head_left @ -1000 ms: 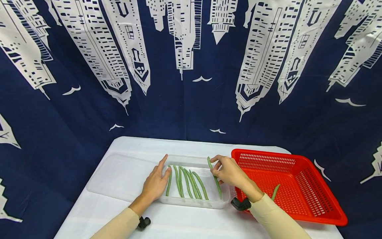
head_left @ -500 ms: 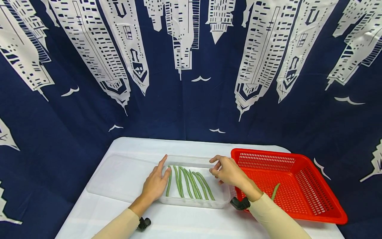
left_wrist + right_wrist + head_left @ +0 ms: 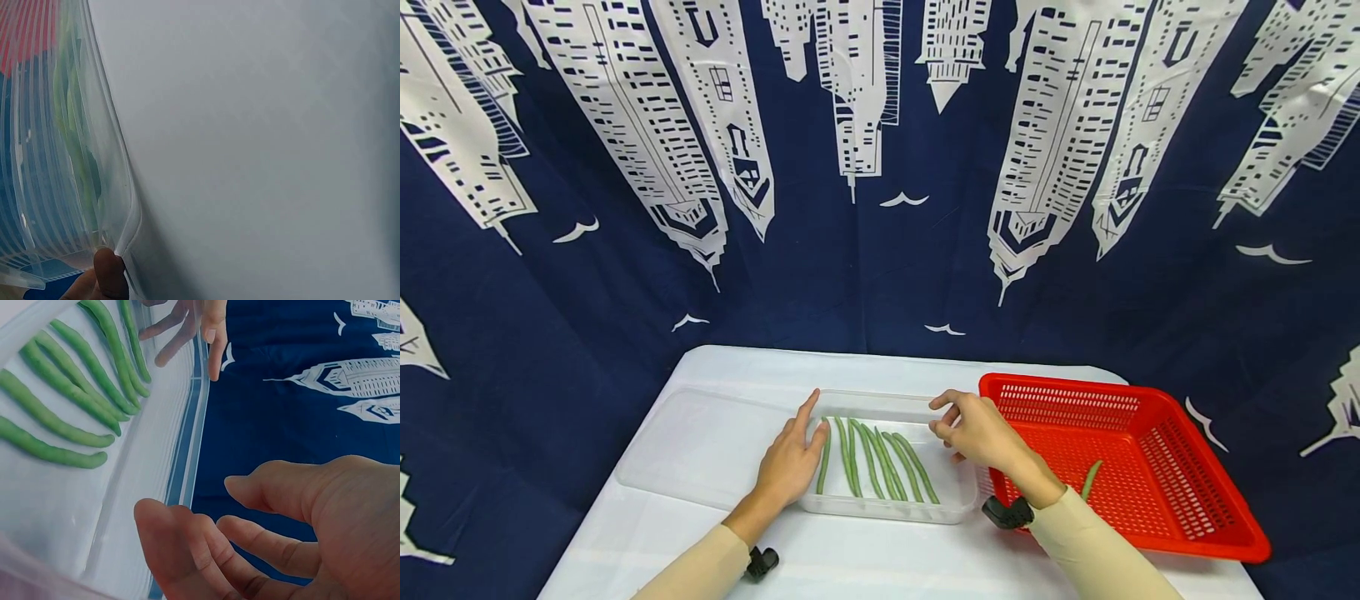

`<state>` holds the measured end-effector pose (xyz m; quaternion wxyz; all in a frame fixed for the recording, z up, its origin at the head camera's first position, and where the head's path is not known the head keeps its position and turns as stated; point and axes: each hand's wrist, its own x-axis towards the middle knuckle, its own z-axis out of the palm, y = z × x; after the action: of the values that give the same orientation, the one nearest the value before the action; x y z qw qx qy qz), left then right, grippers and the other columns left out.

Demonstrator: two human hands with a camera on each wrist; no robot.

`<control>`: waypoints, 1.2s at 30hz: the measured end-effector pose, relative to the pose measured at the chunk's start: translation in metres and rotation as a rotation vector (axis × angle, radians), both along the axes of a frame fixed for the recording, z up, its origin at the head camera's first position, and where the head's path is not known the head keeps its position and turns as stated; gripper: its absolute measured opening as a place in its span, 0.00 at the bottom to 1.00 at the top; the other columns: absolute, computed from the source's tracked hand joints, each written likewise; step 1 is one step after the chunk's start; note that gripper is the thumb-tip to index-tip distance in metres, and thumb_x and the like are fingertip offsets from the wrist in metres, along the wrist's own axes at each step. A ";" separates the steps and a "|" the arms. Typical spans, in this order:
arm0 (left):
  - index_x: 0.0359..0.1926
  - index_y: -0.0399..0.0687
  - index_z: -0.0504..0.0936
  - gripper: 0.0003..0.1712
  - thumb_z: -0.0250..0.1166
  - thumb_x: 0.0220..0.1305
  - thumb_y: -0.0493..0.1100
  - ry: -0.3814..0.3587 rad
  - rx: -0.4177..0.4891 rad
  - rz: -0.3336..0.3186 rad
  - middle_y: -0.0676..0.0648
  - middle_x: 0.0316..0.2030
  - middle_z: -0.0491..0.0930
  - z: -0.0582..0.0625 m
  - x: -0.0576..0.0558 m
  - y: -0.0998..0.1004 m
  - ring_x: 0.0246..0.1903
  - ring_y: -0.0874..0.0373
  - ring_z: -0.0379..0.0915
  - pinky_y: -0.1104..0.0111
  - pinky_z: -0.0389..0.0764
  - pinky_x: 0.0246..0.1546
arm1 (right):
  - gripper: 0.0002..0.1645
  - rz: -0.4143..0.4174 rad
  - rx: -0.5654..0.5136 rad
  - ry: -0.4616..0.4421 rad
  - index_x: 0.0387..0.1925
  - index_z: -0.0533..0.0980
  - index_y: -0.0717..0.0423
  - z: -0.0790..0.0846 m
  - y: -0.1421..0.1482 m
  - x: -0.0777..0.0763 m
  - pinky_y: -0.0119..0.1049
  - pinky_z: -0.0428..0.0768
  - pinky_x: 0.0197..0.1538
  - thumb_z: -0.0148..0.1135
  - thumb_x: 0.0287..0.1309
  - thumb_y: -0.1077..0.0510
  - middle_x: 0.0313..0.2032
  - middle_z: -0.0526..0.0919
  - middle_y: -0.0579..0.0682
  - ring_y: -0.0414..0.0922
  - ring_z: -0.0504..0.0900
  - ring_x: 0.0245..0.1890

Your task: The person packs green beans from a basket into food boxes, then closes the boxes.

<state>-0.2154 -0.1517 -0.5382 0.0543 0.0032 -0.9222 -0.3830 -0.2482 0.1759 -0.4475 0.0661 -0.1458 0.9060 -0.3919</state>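
A clear plastic container (image 3: 887, 508) stands on the white table with several green beans (image 3: 853, 467) laid side by side in it, its right part bare. My left hand (image 3: 792, 458) rests at the container's left end with fingers stretched out. In the right wrist view, some fingers of that hand show by the far rim and through the clear wall. My right hand (image 3: 973, 429) hovers over the container's right end, thumb and fingers apart and loosely bent, holding nothing. The rightmost bean (image 3: 47, 450) lies a little way from it.
To the right, a red perforated basket (image 3: 1195, 492) holds a green bean (image 3: 1091, 479), partly behind the right forearm. A flat clear lid (image 3: 692, 450) lies on the table (image 3: 865, 567) at the left. Behind hangs a navy cloth (image 3: 850, 275) with white buildings.
My right hand has laid its bean at the right end of the row and let go, its fingers parting. It stays over the same spot. My left hand has not moved.
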 end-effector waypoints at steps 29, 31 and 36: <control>0.96 0.68 0.56 0.38 0.52 0.95 0.60 -0.010 -0.001 0.011 0.30 0.79 0.79 0.000 0.000 -0.002 0.75 0.24 0.79 0.27 0.80 0.72 | 0.23 0.152 0.258 0.197 0.63 0.89 0.57 0.021 0.123 -0.008 0.36 0.87 0.47 0.84 0.71 0.54 0.51 0.94 0.50 0.41 0.86 0.42; 0.96 0.69 0.56 0.38 0.51 0.95 0.60 -0.013 0.002 0.012 0.30 0.80 0.78 0.000 0.000 -0.002 0.76 0.25 0.79 0.27 0.80 0.73 | 0.24 0.188 0.261 0.168 0.62 0.89 0.59 0.019 0.135 -0.010 0.35 0.86 0.45 0.85 0.70 0.55 0.51 0.94 0.51 0.40 0.85 0.41; 0.96 0.69 0.56 0.37 0.51 0.95 0.60 -0.018 0.004 0.010 0.30 0.80 0.78 -0.001 0.001 -0.001 0.76 0.25 0.79 0.27 0.79 0.73 | 0.28 0.262 0.256 0.042 0.63 0.87 0.61 0.010 0.166 -0.018 0.30 0.85 0.40 0.88 0.66 0.58 0.52 0.92 0.54 0.37 0.85 0.37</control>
<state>-0.2146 -0.1532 -0.5389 0.0480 0.0111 -0.9218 -0.3846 -0.2660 0.3417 -0.4372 0.1159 -0.2611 0.9229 -0.2582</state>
